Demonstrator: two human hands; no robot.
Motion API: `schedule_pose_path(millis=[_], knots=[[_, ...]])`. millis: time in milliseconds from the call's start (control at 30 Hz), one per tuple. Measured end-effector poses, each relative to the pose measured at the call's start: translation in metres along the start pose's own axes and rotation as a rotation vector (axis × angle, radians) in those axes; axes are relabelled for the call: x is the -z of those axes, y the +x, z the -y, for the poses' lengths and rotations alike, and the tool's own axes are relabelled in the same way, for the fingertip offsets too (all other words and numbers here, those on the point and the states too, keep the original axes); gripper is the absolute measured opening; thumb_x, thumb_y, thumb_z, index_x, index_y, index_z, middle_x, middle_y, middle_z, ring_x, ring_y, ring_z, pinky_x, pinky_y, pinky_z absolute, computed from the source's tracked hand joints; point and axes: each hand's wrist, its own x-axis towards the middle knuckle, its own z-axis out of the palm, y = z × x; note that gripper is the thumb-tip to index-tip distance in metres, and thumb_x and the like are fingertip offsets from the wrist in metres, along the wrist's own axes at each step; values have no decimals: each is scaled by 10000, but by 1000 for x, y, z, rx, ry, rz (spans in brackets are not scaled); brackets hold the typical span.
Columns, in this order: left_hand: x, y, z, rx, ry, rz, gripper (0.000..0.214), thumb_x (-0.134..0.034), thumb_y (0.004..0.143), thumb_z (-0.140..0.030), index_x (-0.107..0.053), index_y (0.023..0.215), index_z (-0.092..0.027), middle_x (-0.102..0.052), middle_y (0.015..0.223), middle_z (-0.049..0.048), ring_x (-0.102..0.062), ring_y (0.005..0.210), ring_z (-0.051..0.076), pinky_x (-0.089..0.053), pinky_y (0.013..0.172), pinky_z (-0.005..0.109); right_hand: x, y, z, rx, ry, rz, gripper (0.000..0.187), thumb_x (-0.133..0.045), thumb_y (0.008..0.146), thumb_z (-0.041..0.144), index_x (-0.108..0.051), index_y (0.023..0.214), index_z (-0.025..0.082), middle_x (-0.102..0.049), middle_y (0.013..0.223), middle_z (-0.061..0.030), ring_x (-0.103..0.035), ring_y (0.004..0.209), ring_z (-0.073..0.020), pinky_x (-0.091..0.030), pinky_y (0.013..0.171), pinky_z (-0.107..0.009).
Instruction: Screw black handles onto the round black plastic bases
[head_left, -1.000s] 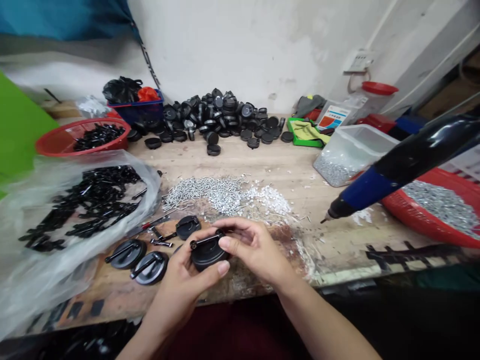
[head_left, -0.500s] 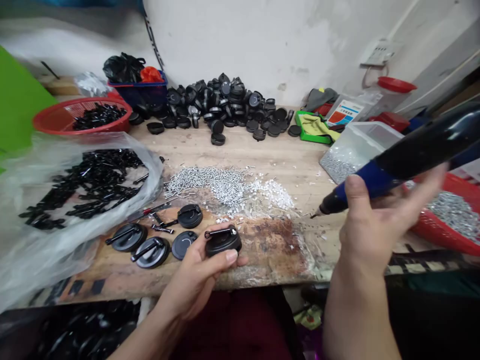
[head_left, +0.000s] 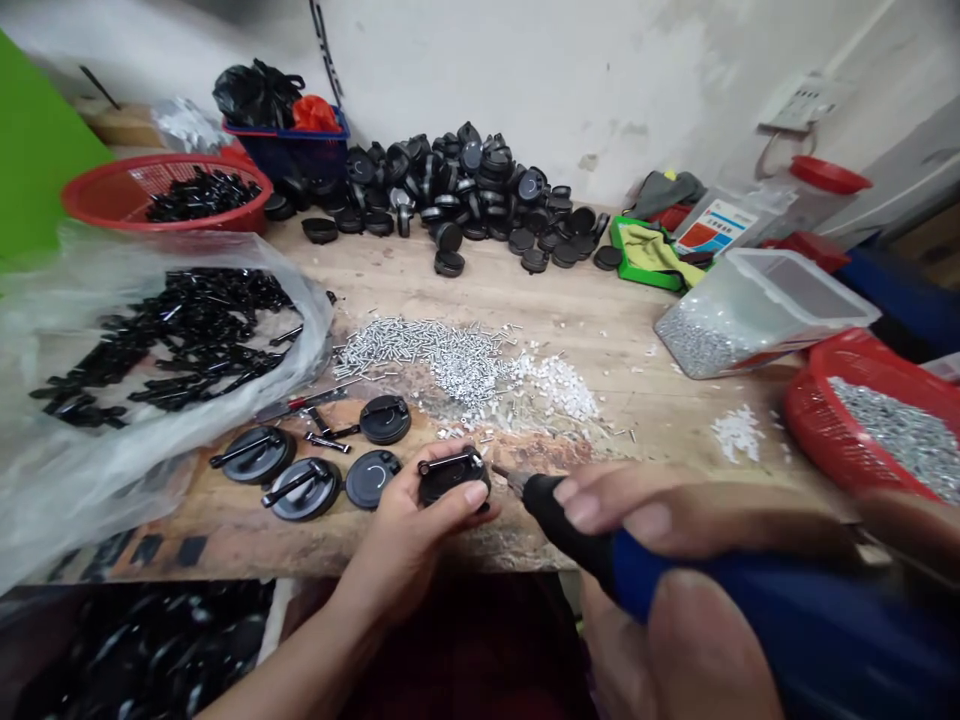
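Left of the metal pin pile, a clear bag is holding black levers. Nearer the person than the pile, loose lids are lying flat; the left hand is clasping another lid. Right of and nearer than the pile, the right hand is wrapping around a screwdriver, its tip pointing just beside that lid.

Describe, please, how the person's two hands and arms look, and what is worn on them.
The left hand is bare: no glove or ring shows. The left forearm has no sleeve, watch or bracelet in the part in view. The right hand, blurred and close to the camera, also has no glove; its forearm is too hidden to describe.
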Motion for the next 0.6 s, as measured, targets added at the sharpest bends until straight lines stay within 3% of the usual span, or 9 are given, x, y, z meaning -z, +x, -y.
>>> schedule_pose_path(millis=[167,433,600], knots=[[-3,-1,-1,36,-13,-19,504,-809,599,-258,-593,1048,-176,-625,870,33,-598,721,143,-547,668,276,-3,-2,2,33,20,79,27,-585,858,282,-588,832,277,-630,687,1,-649,639,-176,-593,683,-379],[-3,2,3,-22,9,-53,437,-812,585,-284,-626,967,-183,-620,852,29,-594,744,162,-556,663,295,-4,0,-7,116,9,140,131,-655,808,267,-571,903,299,-645,676,18,-655,601,-179,-588,622,-363],[-5,2,3,-62,48,-78,402,-818,583,-279,-638,935,-207,-633,823,16,-605,746,170,-571,673,301,6,1,8,145,-160,152,410,-694,737,88,-532,1014,342,-702,823,53,-694,715,-162,-591,749,-363]])
